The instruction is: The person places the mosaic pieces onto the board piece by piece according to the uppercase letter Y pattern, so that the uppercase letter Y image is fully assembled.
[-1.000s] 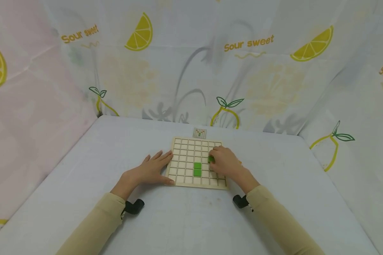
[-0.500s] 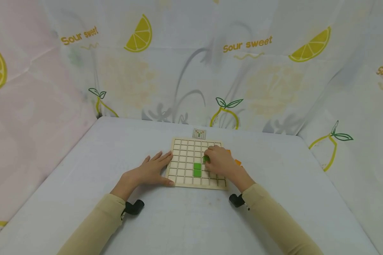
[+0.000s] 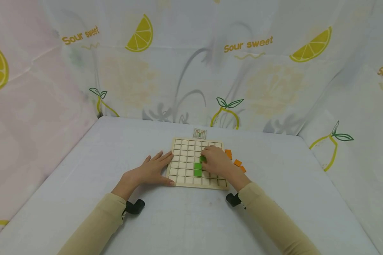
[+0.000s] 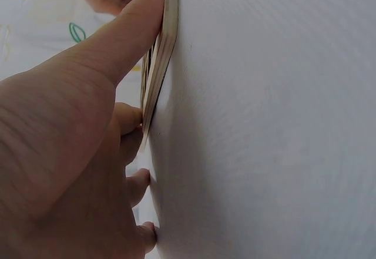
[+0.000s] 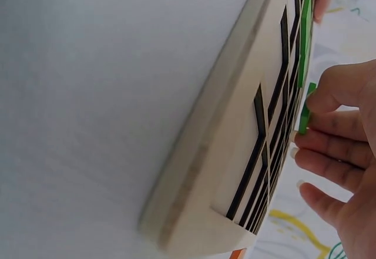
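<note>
A square wooden grid board (image 3: 182, 164) lies on the white table. Two green square tiles (image 3: 198, 169) sit one behind the other in its cells, near the middle. Between thumb and fingers my right hand (image 3: 217, 161) pinches another green tile (image 5: 308, 109), held just over the board beside the placed ones. My left hand (image 3: 151, 170) rests at the board's left edge, fingers spread, the thumb (image 4: 132, 36) touching the near left corner. The right hand hides some of the board's right-hand cells.
Several orange tiles (image 3: 237, 163) lie on the table right of the board. Behind the board is a small card (image 3: 199, 133) printed with a coloured grid. A lemon-print cloth (image 3: 191, 71) hangs round the table's back and sides.
My right hand has moved left across the board with the green tile, toward the placed green tiles. More of the orange tiles now show. The left hand has stayed still.
</note>
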`<action>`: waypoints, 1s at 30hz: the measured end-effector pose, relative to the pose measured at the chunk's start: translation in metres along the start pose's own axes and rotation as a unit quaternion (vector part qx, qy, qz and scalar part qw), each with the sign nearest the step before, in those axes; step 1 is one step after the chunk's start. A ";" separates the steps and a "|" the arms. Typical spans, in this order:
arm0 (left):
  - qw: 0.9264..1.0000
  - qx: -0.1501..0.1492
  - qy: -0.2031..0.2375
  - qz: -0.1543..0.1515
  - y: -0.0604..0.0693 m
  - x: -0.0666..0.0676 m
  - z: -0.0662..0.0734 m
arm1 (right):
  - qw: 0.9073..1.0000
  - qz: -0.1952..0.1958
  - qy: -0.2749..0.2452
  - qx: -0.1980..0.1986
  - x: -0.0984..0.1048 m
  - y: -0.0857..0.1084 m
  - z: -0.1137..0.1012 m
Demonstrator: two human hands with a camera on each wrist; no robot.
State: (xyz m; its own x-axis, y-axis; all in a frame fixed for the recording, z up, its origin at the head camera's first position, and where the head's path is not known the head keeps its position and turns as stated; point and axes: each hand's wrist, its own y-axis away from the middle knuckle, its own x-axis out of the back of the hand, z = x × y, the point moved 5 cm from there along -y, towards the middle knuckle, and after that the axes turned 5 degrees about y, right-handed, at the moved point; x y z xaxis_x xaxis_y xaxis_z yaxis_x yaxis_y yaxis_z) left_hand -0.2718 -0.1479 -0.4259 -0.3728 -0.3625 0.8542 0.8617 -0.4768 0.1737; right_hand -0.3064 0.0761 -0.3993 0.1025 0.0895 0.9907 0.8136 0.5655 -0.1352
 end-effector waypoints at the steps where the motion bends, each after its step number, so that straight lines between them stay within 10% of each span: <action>1: 1.000 0.001 0.001 0.000 0.000 0.000 0.000 | 1.000 0.000 -0.001 0.000 0.000 0.000 -0.001; 30: 1.000 0.003 -0.003 -0.001 -0.002 -0.002 -0.002 | 1.000 0.002 0.013 0.020 -0.003 -0.009 -0.013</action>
State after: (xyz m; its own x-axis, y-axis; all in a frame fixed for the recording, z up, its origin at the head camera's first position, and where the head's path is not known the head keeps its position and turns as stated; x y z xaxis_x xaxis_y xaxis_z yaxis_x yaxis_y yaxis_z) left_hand -0.2735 -0.1483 -0.4286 -0.3726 -0.3571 0.8565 0.8627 -0.4735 0.1779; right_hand -0.3064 0.0600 -0.4007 0.1214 0.0699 0.9901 0.7892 0.5983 -0.1390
